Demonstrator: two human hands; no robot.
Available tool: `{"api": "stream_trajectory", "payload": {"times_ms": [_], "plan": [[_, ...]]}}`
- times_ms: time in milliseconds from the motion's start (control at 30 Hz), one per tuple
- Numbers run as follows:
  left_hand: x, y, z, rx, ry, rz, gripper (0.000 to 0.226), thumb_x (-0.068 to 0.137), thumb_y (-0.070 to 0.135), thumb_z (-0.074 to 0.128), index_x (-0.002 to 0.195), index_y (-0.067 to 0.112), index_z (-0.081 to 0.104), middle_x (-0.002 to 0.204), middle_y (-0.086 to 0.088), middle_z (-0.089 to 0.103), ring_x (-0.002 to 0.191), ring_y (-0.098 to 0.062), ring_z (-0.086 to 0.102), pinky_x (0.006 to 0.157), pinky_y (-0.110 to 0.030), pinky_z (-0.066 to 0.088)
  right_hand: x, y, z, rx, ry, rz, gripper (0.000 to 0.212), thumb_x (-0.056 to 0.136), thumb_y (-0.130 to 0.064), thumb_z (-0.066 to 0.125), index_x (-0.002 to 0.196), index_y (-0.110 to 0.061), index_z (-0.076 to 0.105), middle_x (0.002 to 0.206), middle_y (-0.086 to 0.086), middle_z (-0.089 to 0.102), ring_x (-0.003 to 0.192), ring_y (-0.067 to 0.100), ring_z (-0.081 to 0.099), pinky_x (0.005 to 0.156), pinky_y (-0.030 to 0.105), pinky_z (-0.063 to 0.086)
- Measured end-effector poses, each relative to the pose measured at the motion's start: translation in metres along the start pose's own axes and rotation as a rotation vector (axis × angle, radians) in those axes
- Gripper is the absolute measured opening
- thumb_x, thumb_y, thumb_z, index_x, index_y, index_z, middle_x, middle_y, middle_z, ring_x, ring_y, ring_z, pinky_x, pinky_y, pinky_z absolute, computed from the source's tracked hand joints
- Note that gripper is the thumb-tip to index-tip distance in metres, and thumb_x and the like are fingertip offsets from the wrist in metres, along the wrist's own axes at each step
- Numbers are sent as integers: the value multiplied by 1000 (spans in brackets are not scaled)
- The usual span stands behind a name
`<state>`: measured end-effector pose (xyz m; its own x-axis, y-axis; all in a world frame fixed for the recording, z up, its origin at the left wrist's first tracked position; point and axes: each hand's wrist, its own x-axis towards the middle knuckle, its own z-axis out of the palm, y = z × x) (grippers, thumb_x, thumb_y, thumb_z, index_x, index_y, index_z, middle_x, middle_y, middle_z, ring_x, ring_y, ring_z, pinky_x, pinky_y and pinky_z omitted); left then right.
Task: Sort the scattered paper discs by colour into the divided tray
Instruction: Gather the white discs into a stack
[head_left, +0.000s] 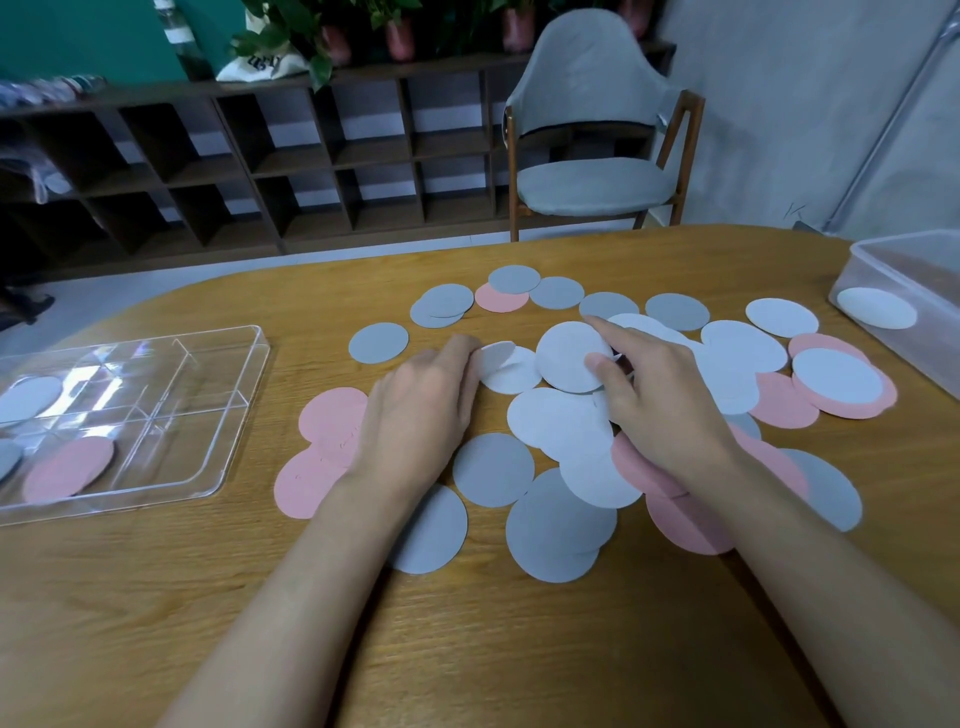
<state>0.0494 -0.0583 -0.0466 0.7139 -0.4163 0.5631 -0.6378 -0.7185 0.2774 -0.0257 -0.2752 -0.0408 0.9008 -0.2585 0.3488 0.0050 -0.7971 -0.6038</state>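
Observation:
Several pink, grey and pale white paper discs lie scattered and overlapping across the middle of the wooden table (467, 649). My right hand (654, 400) pinches a pale white disc (566, 356), lifted at a tilt, between thumb and index finger. My left hand (421, 415) has its fingertips on the raised edge of another pale white disc (506, 369), which curls up against them. The clear divided tray (228, 436) sits at the left and holds a pink disc (67, 470), a pale disc (26, 397) and a grey disc (8, 457) in separate compartments.
A clear plastic box (924, 260) with one pale disc inside stands at the table's right edge. A grey chair (592, 182) faces the table's far side, with dark wooden shelving (311, 156) along the wall behind.

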Motion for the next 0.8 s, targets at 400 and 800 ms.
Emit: {"api": "stream_trajectory", "payload": {"times_ms": [400,800], "plan": [[-4,22,-4,-676,-14,-243,13,91,8,74,100,18,74,93,10,76,87,-10,71,69,-17,55,-2,-1,4,117,-52,-85,44,107,-14,48,150,-23,51,81,-14,58,84,7,55,76,16,44],[-8,20,11,-645,-51,-362,26,88,32,77,114,32,78,98,16,79,94,-2,74,87,-39,61,-9,-14,5,102,-217,-93,51,107,-38,47,156,-28,40,86,-10,52,88,1,51,71,10,36]]}}
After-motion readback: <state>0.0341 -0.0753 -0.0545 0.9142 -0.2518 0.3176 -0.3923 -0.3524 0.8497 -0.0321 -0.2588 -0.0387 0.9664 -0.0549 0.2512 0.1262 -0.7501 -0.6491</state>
